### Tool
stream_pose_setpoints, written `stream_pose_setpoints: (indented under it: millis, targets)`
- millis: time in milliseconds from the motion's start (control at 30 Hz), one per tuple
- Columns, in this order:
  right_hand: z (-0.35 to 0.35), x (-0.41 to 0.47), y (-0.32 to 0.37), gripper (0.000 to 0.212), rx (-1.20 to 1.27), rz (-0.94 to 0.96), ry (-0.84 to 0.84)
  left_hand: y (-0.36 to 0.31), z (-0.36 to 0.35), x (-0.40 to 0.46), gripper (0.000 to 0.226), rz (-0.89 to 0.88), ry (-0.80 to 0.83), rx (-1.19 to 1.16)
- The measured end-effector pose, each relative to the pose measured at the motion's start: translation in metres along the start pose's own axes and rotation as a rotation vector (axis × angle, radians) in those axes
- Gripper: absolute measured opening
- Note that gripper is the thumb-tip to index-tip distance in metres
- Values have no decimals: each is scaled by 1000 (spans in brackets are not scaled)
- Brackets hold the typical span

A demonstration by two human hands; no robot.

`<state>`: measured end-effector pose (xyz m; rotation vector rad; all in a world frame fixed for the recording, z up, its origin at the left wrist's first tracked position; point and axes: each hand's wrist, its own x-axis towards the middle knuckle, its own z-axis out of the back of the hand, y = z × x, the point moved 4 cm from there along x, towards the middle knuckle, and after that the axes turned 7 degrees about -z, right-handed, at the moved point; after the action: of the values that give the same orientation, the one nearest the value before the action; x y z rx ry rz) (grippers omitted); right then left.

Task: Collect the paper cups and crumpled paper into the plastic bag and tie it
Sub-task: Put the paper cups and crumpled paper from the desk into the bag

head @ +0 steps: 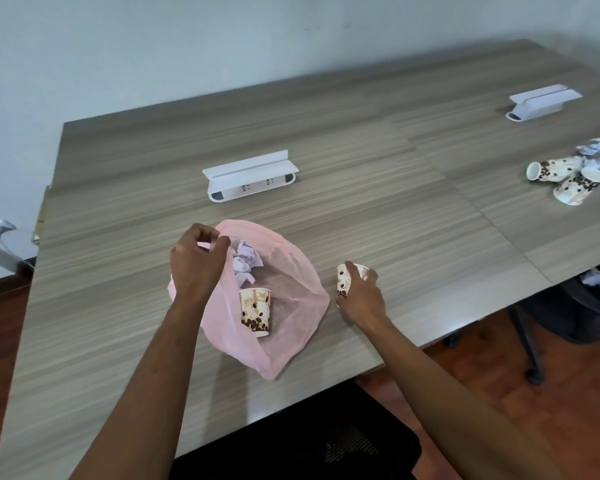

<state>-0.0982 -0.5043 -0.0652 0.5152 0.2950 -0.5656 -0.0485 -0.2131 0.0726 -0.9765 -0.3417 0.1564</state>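
Left hand (196, 263) pinches pink bag (291, 271) rim; right hand (361, 292) seemingly grips cup (343, 277).

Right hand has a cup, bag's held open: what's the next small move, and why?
Probably carry the coffee-bean-printed paper cup in the right hand leftward into the translucent pink plastic bag: the left hand pinches its rim open, and one cup already lies inside.

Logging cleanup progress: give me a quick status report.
Left hand pinching pink bag open. Right hand gripping cup. More cups far right. Nothing in the way.
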Motion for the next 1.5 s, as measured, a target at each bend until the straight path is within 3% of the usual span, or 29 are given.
stream_pose_setpoints:
  millis: [233, 400, 533, 733, 933, 1100, 1267, 1500]
  targets:
    - [0, -4, 8, 91, 320, -34, 77, 2, 9, 2, 4, 7, 3, 6]
    - [21, -23, 30, 86, 735, -88, 236, 0, 15, 3, 4, 10, -11, 15]
    - [36, -45, 57, 73, 872, 22, 376, 0, 17, 4, 4, 13, -17, 11]
    - [16, -53, 105, 67, 599, 101, 434, -3, 17, 2, 4, -12, -4, 2]
    - [-8, -49, 157, 44, 423, 307, 199, -2, 17, 2, 4, -25, 3, 7]
    - [-42, -55, 163, 38, -47, 485, 307, 1, 21, 4, 5, -20, 28, 3]
    - [-46, -59, 152, 33, 7, 528, 284, 6, 24, 2, 15, -36, 77, 33]
    - [-35, -70, 142, 33, 68, 473, 287, 7, 31, -18, 57, -30, 71, 11]
